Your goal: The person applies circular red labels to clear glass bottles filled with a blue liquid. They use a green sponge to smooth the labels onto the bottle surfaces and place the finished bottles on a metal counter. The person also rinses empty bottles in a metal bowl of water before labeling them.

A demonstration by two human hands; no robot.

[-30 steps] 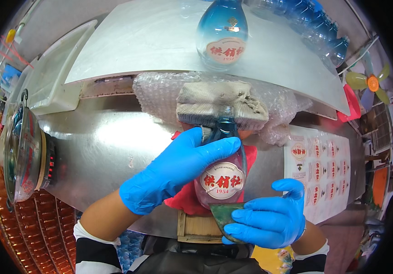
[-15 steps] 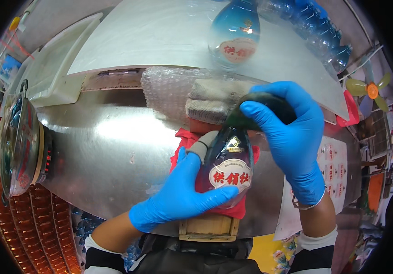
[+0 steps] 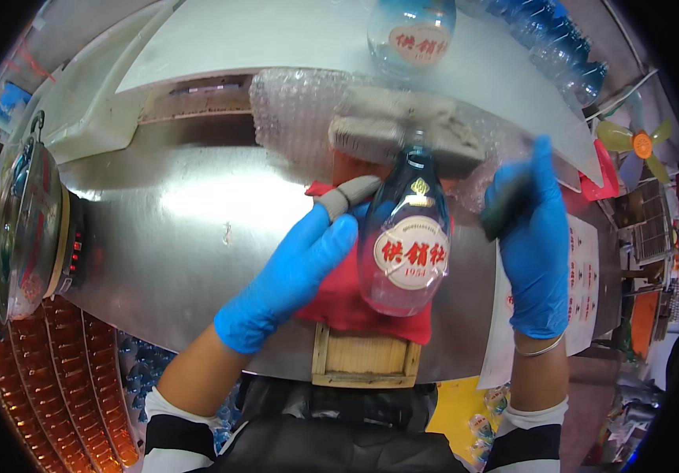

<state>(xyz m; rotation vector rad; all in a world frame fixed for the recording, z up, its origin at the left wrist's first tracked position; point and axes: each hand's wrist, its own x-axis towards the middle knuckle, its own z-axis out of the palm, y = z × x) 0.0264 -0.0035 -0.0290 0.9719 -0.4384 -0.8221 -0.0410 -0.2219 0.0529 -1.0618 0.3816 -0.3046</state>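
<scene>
Hands in blue gloves work over a shiny steel worktable (image 3: 174,229). At the centre, a clear blue-tinted glass bottle (image 3: 405,236) with a round red-and-white label lies on a red cloth (image 3: 339,296), its neck pointing away from the person toward a folded grey towel (image 3: 402,130) resting on bubble wrap (image 3: 292,118). The left hand (image 3: 296,272) presses against the bottle's left side, fingers curled around it, with a grey pad showing at the fingertips. The right hand (image 3: 533,244) is raised just right of the bottle, apart from it, fingers closed around a dark, motion-blurred object (image 3: 503,206); what it is cannot be told. A small wooden crate (image 3: 365,361) sits under the cloth at the table's near edge. A second labelled bottle (image 3: 412,35) stands farther back. A sheet of round labels (image 3: 580,276) lies at the right.
</scene>
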